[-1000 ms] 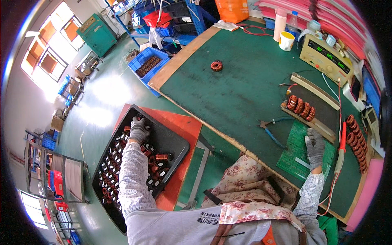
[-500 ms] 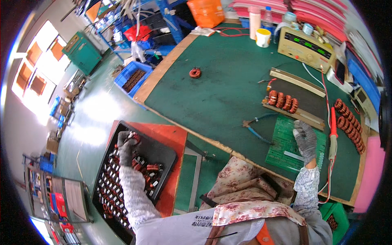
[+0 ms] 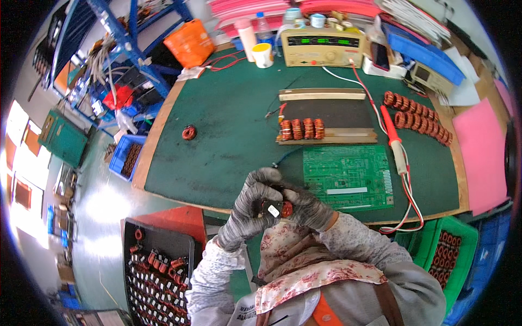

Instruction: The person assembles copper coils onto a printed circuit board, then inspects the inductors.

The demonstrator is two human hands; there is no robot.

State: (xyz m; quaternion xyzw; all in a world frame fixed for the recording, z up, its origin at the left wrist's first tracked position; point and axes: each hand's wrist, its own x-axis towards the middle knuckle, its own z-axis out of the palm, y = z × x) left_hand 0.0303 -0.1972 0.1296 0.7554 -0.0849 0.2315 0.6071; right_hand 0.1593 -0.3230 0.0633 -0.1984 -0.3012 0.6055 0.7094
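Both hands, in grey gloves, meet in front of my body at the table's near edge. A copper-wound toroid coil (image 3: 286, 209) with a black part and a white label is between them. My left hand (image 3: 251, 202) has its fingers wrapped round the black side. My right hand (image 3: 310, 207) is closed on the copper side, its fingertips partly hidden. Just beyond and to the right lies a green circuit board (image 3: 348, 173) with a white strip. A blue tool handle (image 3: 285, 156) shows behind my hands, the rest of it hidden.
Left below stands a black tray (image 3: 163, 239) of labelled coils. Four-sided wooden rails (image 3: 326, 95) hold several coils (image 3: 302, 129). A red probe (image 3: 390, 125) with cables lies right, near coil rows (image 3: 421, 117). A power supply (image 3: 323, 49) stands behind; a green crate (image 3: 435, 239) is at right.
My left hand has come from the black tray to the front of my body with a coil. My right hand has left the circuit board and joined it. The view has turned right.
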